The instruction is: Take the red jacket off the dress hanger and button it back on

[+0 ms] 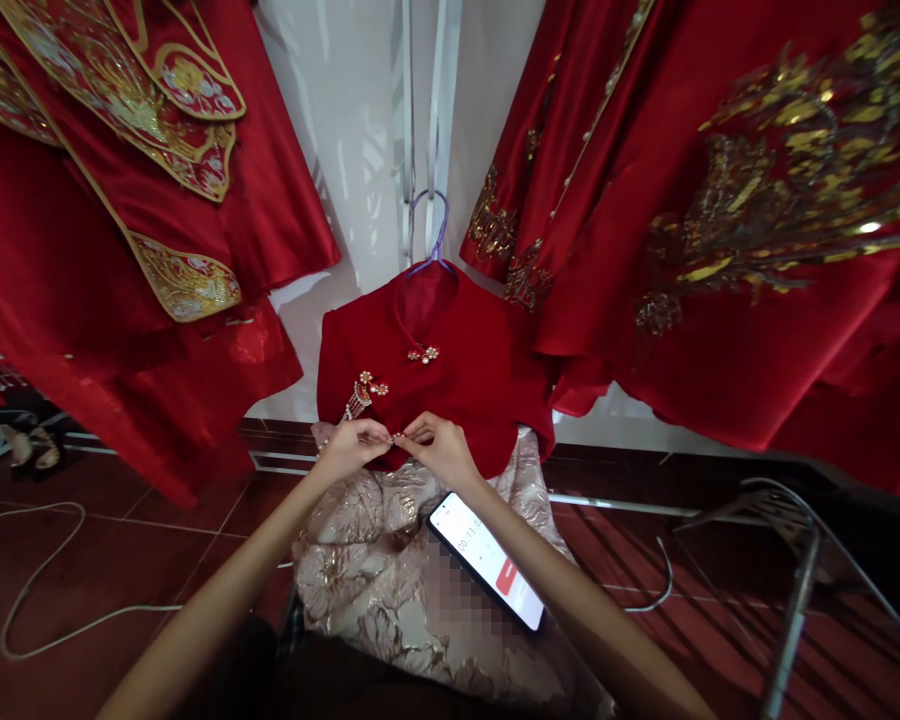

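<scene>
a small clasp point(398, 437) at the lower front of the red top point(465, 370) is pinched from both sides: the left hand point(354, 446) and right hand point(441, 447) are closed on it, fingertips meeting. the top is hung on a hanger point(436, 235). a lit phone point(487, 560) is laid on a skirt point(360, 570) just below the hands.

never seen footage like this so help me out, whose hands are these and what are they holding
No machine here: one camera worn on a person's head looks forward and down, so both bare arms rising from the bottom edge are that person's own. The left hand and right hand meet at the front of a small red top on a purple hanger, fingers pinching a small beaded fastening. Below lies pale brocade fabric with a lit phone on it. Red gold-embroidered garments hang on either side, and a white cable lies on the dark floor tiles.
</scene>
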A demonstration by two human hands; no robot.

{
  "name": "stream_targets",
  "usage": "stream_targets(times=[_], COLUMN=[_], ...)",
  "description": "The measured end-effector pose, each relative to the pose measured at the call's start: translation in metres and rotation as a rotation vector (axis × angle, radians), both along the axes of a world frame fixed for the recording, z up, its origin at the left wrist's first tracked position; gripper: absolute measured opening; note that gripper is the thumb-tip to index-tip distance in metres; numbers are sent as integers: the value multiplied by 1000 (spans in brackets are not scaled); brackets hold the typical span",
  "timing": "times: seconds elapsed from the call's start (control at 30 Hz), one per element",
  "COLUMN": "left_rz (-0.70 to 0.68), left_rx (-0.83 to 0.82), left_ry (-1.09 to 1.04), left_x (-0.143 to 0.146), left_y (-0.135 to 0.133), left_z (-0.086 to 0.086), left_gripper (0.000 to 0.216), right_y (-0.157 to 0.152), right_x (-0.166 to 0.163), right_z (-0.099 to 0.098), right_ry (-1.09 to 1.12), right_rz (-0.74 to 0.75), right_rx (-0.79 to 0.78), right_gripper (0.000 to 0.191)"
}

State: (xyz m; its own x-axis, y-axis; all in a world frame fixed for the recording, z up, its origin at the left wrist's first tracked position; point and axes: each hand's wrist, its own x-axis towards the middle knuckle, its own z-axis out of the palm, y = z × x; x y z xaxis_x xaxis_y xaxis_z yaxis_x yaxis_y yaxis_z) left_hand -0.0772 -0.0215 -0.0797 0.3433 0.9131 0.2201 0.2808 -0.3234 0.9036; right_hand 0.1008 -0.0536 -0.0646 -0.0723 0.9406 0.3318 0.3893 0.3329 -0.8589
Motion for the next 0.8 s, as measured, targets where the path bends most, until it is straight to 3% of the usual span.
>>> stream_targets(times=[0.47,0.63,0.8], left_rz=[2,0,30], left_rx=[-4,68,154], left_ry=[72,63,183], left_x=[-4,-3,1], left_y=[-6,-2,-6], left_z=[3,-2,-4], left_gripper=[20,22,22], right_y=[4,-3,-11], right_x=[-7,10,29], right_z=[-11,-11,-3], right_ry=[-137,-202,-231], right_rz=[-38,-14,-53], right_rx=[60,73,68], right_gripper=[6,20,10])
